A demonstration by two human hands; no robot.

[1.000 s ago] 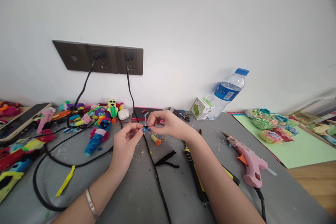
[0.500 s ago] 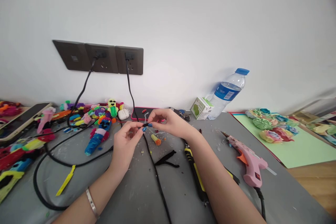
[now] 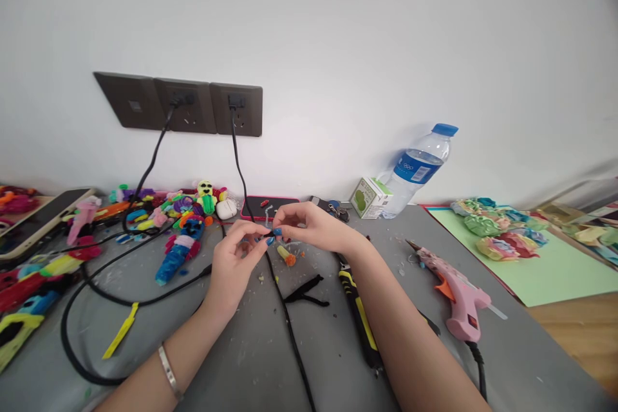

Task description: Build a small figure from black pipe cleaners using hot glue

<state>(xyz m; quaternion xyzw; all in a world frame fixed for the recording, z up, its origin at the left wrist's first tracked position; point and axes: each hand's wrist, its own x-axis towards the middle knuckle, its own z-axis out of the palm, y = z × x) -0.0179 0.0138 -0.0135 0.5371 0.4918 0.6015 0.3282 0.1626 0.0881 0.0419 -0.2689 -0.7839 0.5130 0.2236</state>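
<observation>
Grey desk [image 3: 241, 354] runs up to a plain white wall [image 3: 309, 45], with crumbs scattered around the hands. Left of the left hand [image 3: 235, 254], a blue fuzzy figure [image 3: 179, 252] looks finished. By contrast, the small dark piece [image 3: 269, 234] at the fingertips seems only partly worked, joined to nothing that shows; fingers hide most of it. Nearer the wearer than the hands, a forked black strip [image 3: 308, 291] lies loose, apparently unused, and a yellow-and-orange piece [image 3: 286, 256] sits just below the right hand [image 3: 309, 226].

Both forearms converge from below. Each hand has thumb and forefinger closed in a fine pinch on the dark piece, tips meeting above the desk, the left hand's other fingers curled inward, the right wrist bent toward the left.
</observation>
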